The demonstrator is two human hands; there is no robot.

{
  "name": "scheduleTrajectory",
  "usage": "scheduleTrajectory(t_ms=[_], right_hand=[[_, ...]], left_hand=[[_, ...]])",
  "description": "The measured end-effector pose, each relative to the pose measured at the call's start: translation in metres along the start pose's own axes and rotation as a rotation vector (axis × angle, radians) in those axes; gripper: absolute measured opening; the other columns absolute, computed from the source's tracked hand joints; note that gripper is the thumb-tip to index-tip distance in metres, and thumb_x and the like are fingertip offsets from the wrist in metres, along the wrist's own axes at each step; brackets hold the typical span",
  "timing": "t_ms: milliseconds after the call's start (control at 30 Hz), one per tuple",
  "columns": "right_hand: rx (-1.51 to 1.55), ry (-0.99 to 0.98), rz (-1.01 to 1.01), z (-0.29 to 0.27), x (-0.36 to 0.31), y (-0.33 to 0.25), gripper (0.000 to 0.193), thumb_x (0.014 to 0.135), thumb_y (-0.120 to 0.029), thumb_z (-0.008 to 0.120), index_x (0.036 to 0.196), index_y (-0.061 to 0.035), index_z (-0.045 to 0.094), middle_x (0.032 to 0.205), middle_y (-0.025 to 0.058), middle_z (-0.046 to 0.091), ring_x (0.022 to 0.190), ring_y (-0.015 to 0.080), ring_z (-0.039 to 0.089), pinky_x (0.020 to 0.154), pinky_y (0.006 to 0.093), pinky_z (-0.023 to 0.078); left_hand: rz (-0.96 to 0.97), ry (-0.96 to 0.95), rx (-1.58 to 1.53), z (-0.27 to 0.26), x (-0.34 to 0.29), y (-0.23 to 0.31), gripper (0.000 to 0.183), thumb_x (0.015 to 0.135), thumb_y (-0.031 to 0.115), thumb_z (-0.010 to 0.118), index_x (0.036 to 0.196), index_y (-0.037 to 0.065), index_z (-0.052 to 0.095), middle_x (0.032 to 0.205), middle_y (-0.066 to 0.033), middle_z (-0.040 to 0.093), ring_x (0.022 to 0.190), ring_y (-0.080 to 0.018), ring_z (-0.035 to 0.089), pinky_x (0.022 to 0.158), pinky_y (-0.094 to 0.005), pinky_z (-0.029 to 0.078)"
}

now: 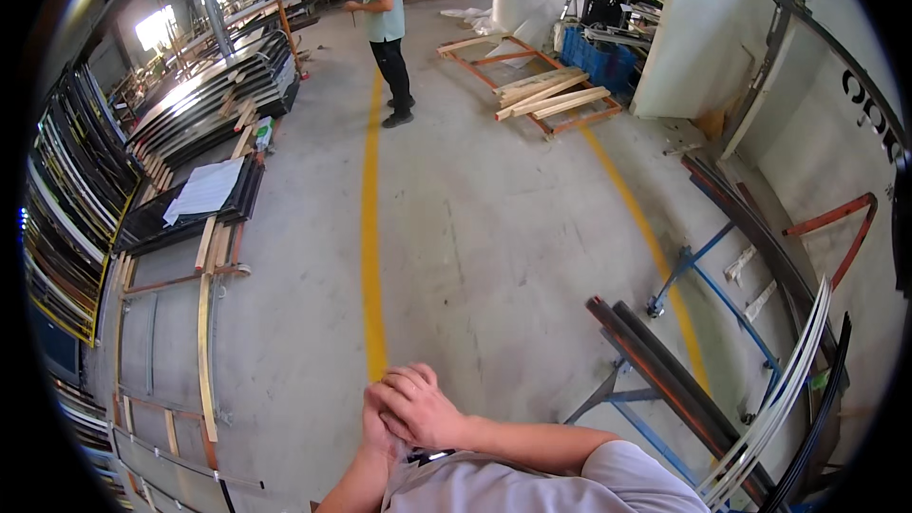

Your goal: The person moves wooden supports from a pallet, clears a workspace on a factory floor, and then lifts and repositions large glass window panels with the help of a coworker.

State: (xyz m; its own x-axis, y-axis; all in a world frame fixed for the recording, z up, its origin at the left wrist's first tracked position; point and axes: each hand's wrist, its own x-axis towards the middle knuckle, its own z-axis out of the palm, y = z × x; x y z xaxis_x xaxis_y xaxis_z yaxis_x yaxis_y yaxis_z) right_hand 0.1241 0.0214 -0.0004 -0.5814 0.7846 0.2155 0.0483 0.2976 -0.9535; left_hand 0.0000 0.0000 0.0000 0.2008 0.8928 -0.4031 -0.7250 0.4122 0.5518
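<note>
In front of my body, both hands are clasped together. My right hand lies over my left hand, its fingers wrapped around it. The left hand is closed and mostly covered; anything inside it is hidden. Just below the wrists, a small dark item shows against my light grey shirt; I cannot make out what it is.
A person stands ahead beside the yellow floor line. Long dark profiles rest on blue stands at right. Timber lies on an orange frame. Racks of panels and stacked frames line the left.
</note>
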Motion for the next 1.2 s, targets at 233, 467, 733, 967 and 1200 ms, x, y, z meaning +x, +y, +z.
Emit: scheduleTrajectory(t_ms=[233, 467, 733, 967, 1200], right_hand=[[-0.989, -0.02, 0.146, -0.134, 0.154, 0.072, 0.079, 0.088, -0.048, 0.048, 0.142, 0.0034, 0.023, 0.15, 0.025, 0.012, 0.14, 0.0414, 0.01, 0.107, 0.0613, 0.009], [0.654, 0.643, 0.431, -0.246, 0.259, 0.149, 0.058, 0.098, -0.024, 0.047, 0.142, 0.0017, 0.02, 0.141, 0.0173, 0.035, 0.129, 0.0211, 0.037, 0.104, 0.036, 0.033], [0.362, 0.714, 0.53, -0.458, 0.362, 0.189, 0.02, 0.093, -0.022, 0.058, 0.084, -0.0038, 0.057, 0.067, -0.0052, 0.045, 0.06, 0.0049, 0.043, 0.052, 0.0223, 0.037], [-0.494, 0.818, 0.05, -0.638, 0.505, 0.257, 0.023, 0.083, -0.019, 0.063, 0.091, 0.0002, 0.055, 0.108, 0.0208, 0.054, 0.096, 0.0335, 0.052, 0.082, 0.0419, 0.044], [-0.655, 0.418, 0.134, -0.769, 0.645, 0.302, 0.057, 0.089, -0.039, 0.046, 0.135, -0.0069, 0.041, 0.144, 0.0272, 0.022, 0.136, 0.0471, 0.014, 0.107, 0.0619, 0.011]], left_hand=[[-0.074, 0.231, 0.099, 0.041, 0.246, 0.075, 0.04, 0.095, 0.042, 0.038, 0.106, 0.009, 0.056, 0.104, -0.0061, 0.061, 0.098, -0.021, 0.059, 0.086, -0.0338, 0.048], [0.034, 0.04, 0.432, 0.146, 0.467, 0.141, 0.028, 0.089, 0.025, 0.053, 0.069, 0.005, 0.055, 0.063, -0.0018, 0.056, 0.053, -0.0133, 0.051, 0.049, -0.0288, 0.042], [0.296, -0.196, 0.799, 0.248, 0.703, 0.15, 0.017, 0.083, 0.013, 0.058, 0.076, -0.003, 0.061, 0.064, 0.0003, 0.055, 0.06, -0.0066, 0.047, 0.052, -0.0257, 0.037], [-0.341, -0.215, 0.355, 0.303, 0.866, 0.185, 0.026, 0.081, 0.016, 0.052, 0.096, -0.002, 0.064, 0.096, -0.011, 0.064, 0.088, -0.0204, 0.062, 0.079, -0.0315, 0.05], [-0.337, -0.115, 0.189, 0.338, 1.026, 0.225, 0.031, 0.087, 0.024, 0.047, 0.1, 0.001, 0.062, 0.102, -0.0097, 0.063, 0.094, -0.0192, 0.059, 0.084, -0.0322, 0.048]])
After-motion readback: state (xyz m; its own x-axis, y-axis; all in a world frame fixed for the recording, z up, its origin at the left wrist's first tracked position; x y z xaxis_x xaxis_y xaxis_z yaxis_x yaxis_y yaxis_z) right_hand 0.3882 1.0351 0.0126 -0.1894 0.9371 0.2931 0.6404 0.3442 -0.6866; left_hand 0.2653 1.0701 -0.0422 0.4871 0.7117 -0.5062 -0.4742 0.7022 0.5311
